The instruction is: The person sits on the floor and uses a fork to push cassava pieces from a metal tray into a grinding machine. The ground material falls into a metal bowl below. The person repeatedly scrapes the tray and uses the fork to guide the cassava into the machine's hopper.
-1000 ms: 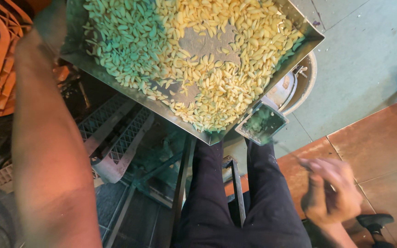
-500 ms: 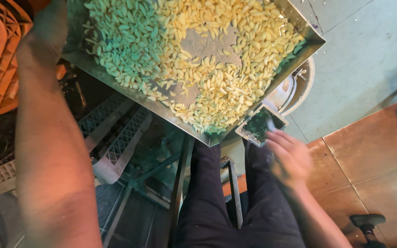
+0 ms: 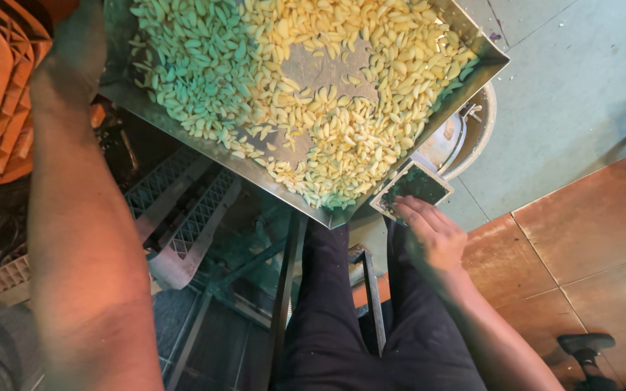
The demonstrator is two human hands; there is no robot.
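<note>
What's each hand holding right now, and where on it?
Left hand grips the metal tray at its left rim. Right hand fingers touch the small square container at its near edge.

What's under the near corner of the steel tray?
Beside the corner of the steel tray, the right hand touches a small dark container; a round metal vessel pokes out behind. The tray covers the rest.
</note>
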